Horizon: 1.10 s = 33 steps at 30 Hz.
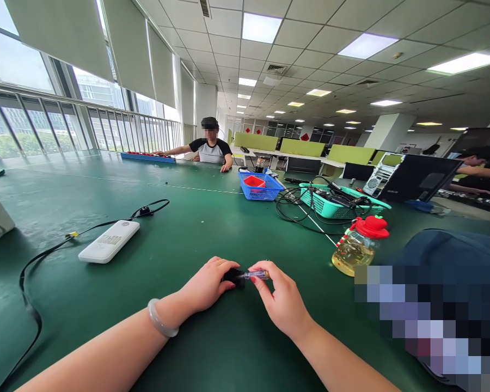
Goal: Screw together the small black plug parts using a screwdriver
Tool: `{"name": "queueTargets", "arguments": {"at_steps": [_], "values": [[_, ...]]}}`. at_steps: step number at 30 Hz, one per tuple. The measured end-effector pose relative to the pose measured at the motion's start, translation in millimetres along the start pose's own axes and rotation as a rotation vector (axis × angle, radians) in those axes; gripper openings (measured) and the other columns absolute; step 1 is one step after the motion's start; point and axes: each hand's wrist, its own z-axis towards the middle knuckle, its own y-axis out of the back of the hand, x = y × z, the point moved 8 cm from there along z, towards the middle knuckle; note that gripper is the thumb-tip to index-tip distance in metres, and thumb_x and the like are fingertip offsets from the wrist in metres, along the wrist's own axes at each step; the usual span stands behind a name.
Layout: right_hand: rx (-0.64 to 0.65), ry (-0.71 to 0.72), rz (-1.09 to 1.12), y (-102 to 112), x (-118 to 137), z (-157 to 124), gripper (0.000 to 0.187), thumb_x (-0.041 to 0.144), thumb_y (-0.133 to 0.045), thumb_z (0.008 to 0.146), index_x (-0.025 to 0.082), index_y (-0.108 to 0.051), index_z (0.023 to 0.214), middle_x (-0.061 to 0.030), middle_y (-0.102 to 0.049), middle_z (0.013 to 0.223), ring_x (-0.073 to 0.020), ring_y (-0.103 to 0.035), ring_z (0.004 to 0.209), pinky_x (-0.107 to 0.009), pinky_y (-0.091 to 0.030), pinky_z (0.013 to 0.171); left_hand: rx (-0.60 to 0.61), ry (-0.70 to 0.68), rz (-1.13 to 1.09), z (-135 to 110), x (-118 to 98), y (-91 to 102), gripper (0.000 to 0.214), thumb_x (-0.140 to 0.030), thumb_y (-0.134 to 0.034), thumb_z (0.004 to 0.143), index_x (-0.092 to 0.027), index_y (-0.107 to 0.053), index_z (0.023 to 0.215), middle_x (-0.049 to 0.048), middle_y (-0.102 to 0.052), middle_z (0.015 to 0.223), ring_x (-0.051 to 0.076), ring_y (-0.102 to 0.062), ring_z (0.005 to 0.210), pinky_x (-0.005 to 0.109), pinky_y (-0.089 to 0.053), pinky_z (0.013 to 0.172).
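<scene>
My left hand [210, 283] is closed around a small black part [234, 276], pinned low over the green table [179, 228]; its exact kind is hidden by my fingers. From the right, my right hand [281, 296] pinches the clear handle of a small screwdriver [258, 275] between thumb and fingers. The screwdriver lies nearly level, pointing left, and its tip meets the black part. A pale bangle circles my left wrist.
A white power bank [109, 241] with a black cable lies left. Right stand a red-lidded bottle [357, 250], a teal basket [316, 204] of cables, a blue basket [261, 191] and a dark bag [445, 250]. A person [210, 147] sits across the table, beside a long blue tray [147, 158].
</scene>
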Motion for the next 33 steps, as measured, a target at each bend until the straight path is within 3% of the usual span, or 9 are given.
{"name": "queueTargets", "arguments": {"at_steps": [6,9,11,14,20,23,26,33], "values": [[0.007,-0.01,0.033,0.6,-0.2,-0.5,0.012,0.021,-0.05,0.093,0.024,-0.058,0.101,-0.003,-0.07,0.093,-0.0175,-0.068,0.082,-0.03,-0.056,0.074,0.0,0.016,-0.044,-1.2,-4.2,2.8,0.039,-0.021,-0.051,0.09,-0.025,-0.052,0.128,0.0054,-0.061,0.128,0.021,-0.055,0.117,0.04,-0.044,0.103],[-0.052,0.0,0.143,6.0,-1.8,-1.2,0.012,0.023,-0.052,0.093,0.024,-0.059,0.102,-0.0043,-0.07,0.096,-0.0176,-0.069,0.085,-0.031,-0.056,0.077,-0.042,-0.013,-0.048,-1.5,-7.4,6.9,0.039,-0.02,-0.046,0.091,-0.026,-0.051,0.13,0.0047,-0.06,0.13,0.02,-0.053,0.119,0.039,-0.043,0.106],[-0.178,-0.034,0.287,17.9,-11.7,-0.6,0.013,0.025,-0.053,0.093,0.023,-0.057,0.105,-0.0047,-0.069,0.096,-0.0164,-0.069,0.081,-0.032,-0.057,0.077,-0.079,-0.027,-0.038,-1.5,-8.0,10.0,0.039,-0.019,-0.042,0.092,-0.026,-0.051,0.13,0.0048,-0.059,0.131,0.02,-0.053,0.119,0.038,-0.043,0.106],[-0.456,-0.178,0.45,41.6,-46.6,-1.7,0.02,0.032,-0.055,0.092,0.022,-0.05,0.108,-0.003,-0.067,0.09,-0.0139,-0.066,0.066,-0.033,-0.057,0.07,-0.138,0.0,0.006,-1.1,-3.8,14.4,0.04,-0.02,-0.037,0.093,-0.026,-0.052,0.13,0.0058,-0.058,0.131,0.021,-0.052,0.119,0.038,-0.043,0.105],[-0.785,-0.595,0.471,61.2,-128.7,-14.6,0.032,0.034,-0.054,0.085,0.022,-0.043,0.112,0.0056,-0.057,0.072,-0.0088,-0.05,0.047,-0.026,-0.047,0.054,-0.149,0.195,0.199,-2.9,18.8,13.1,0.042,-0.019,-0.034,0.093,-0.03,-0.059,0.126,0.007,-0.061,0.116,0.023,-0.054,0.103,0.043,-0.043,0.097],[-0.823,-0.666,0.397,64.7,-142.5,-18.1,0.033,0.035,-0.053,0.083,0.023,-0.042,0.111,0.0063,-0.055,0.07,-0.0096,-0.047,0.046,-0.025,-0.043,0.05,-0.137,0.221,0.274,-5.1,21.4,12.5,0.039,-0.022,-0.036,0.093,-0.031,-0.064,0.12,0.0075,-0.062,0.11,0.026,-0.053,0.105,0.046,-0.041,0.097],[-0.807,-0.661,0.289,67.6,-139.8,-17.8,0.033,0.034,-0.053,0.082,0.023,-0.043,0.112,0.0046,-0.056,0.072,-0.0116,-0.049,0.049,-0.026,-0.043,0.05,-0.134,0.216,0.311,-6.3,17.5,14.0,0.036,-0.025,-0.039,0.093,-0.031,-0.066,0.116,0.0077,-0.063,0.108,0.027,-0.052,0.105,0.047,-0.038,0.1],[-0.688,-0.51,0.198,59.7,-120.0,-9.9,0.032,0.036,-0.052,0.086,0.022,-0.047,0.114,-0.001,-0.059,0.079,-0.0156,-0.058,0.06,-0.03,-0.046,0.057,-0.147,0.25,0.301,-6.9,12.0,17.4,0.035,-0.028,-0.039,0.092,-0.028,-0.069,0.109,0.0082,-0.064,0.106,0.026,-0.055,0.103,0.045,-0.038,0.1]]}}
